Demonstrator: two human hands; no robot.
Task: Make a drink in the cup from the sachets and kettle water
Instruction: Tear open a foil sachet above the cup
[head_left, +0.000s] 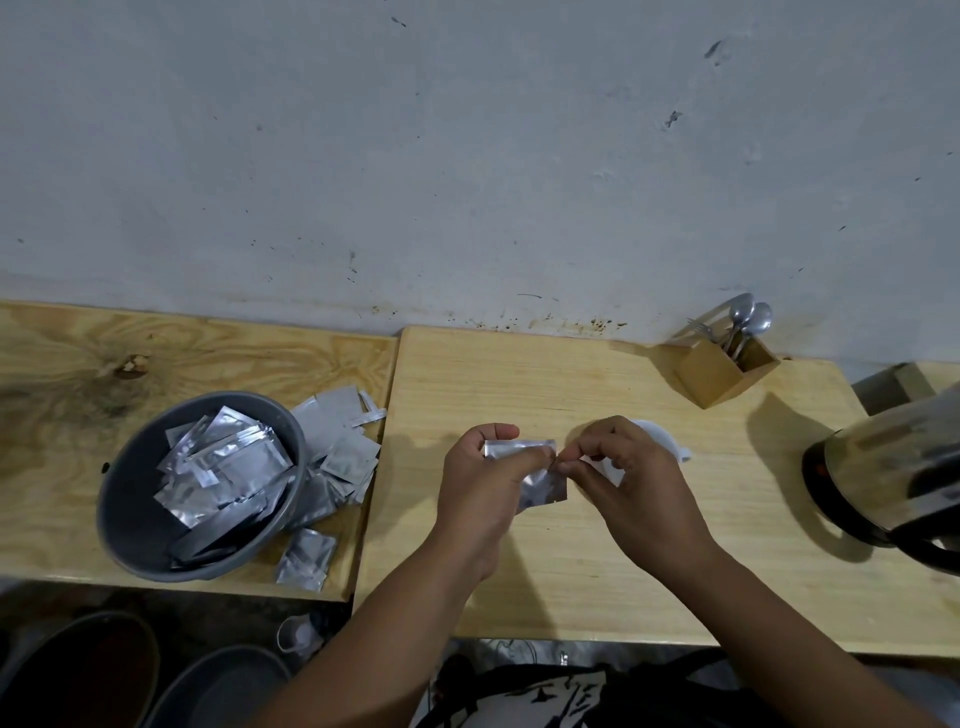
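**Both hands pinch one foil sachet above the wooden surface**

The left hand (485, 483) is raised over the surface (545, 571), fingers curled and thumb on top, its grip clenched on the left part of a silver sachet (540, 478). The right hand (631, 478) meets it from the other side, thumb and forefinger pinched on the sachet's upper right edge; both forearms run in from the bottom of the frame.

The white cup (670, 441) is mostly hidden behind the right hand; only its rim and far side show. Whether the sachet is torn open is hard to make out. The kettle (893, 467) is blurred and cut off at the right edge.

The sachet hangs between the two grips, just left of the cup. More sachets fill a grey bowl (135, 499) well to the left, with others lying loose beside it.
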